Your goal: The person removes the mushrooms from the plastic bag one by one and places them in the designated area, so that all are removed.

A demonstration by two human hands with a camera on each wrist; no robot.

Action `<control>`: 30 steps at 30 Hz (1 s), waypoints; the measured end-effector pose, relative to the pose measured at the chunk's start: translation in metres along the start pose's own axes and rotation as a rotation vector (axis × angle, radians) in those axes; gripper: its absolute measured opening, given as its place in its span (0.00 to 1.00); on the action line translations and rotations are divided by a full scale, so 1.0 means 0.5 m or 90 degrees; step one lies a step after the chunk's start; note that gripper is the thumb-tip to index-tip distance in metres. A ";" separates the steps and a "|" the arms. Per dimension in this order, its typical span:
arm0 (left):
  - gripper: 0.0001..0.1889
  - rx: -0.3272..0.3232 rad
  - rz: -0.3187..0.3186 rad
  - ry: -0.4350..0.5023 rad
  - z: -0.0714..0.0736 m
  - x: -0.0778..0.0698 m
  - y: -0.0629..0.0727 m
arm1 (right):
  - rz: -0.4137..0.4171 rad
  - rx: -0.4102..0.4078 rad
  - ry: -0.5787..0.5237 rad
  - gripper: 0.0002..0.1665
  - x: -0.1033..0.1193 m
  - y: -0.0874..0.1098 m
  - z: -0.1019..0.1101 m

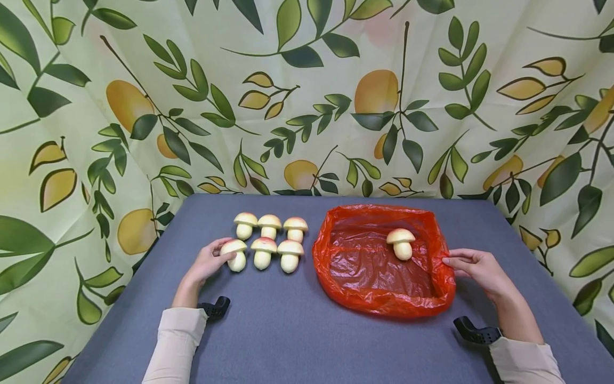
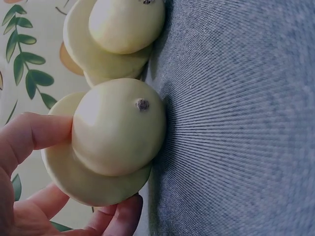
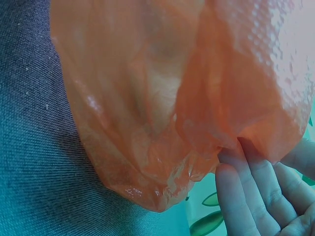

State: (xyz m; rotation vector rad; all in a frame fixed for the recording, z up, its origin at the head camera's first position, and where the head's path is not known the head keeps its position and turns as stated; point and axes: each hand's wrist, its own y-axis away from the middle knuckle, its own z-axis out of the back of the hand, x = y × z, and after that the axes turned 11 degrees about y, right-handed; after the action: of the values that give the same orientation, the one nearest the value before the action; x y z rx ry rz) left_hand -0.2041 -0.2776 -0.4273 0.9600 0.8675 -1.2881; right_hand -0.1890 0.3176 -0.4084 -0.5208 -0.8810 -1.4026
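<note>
My left hand (image 1: 210, 261) grips the near-left toy mushroom (image 1: 236, 261), a cream one with a rounded cap. In the left wrist view the thumb lies against the pale mushroom (image 2: 118, 130), while other fingers curl under its cap edge. It stands on the table beside several similar mushrooms (image 1: 262, 258) grouped in two rows. To the right, a red plastic bag (image 1: 384, 305) lies spread with its mouth open. One mushroom (image 1: 402, 250) sits inside it. My right hand (image 1: 479, 271) pinches the bag's right rim; in the right wrist view the bag (image 3: 138, 128) hides some fingertips.
A blue-grey cloth covers the table (image 1: 297, 341). Behind it and at the sides hangs a leaf-and-fruit patterned curtain (image 1: 326, 96). Black wrist devices (image 1: 218, 308) sit at both cuffs.
</note>
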 end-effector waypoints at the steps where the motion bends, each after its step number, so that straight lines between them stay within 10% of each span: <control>1: 0.28 -0.001 -0.003 0.002 0.000 0.000 0.000 | -0.001 0.000 0.001 0.08 0.000 0.000 0.000; 16: 0.29 -0.047 0.009 0.039 -0.008 -0.005 -0.002 | 0.001 0.000 0.006 0.07 0.001 -0.001 -0.001; 24: 0.29 -0.068 -0.062 0.073 -0.009 0.010 -0.002 | 0.010 -0.004 -0.011 0.11 0.000 0.000 -0.002; 30: 0.28 -0.056 -0.006 0.042 -0.011 -0.001 -0.004 | 0.016 -0.007 -0.016 0.12 0.000 0.001 -0.002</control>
State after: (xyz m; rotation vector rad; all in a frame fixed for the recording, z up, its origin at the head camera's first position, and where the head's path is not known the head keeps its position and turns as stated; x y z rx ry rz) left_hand -0.2063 -0.2722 -0.4292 0.9335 0.9733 -1.2218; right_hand -0.1885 0.3167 -0.4088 -0.5579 -0.8847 -1.3822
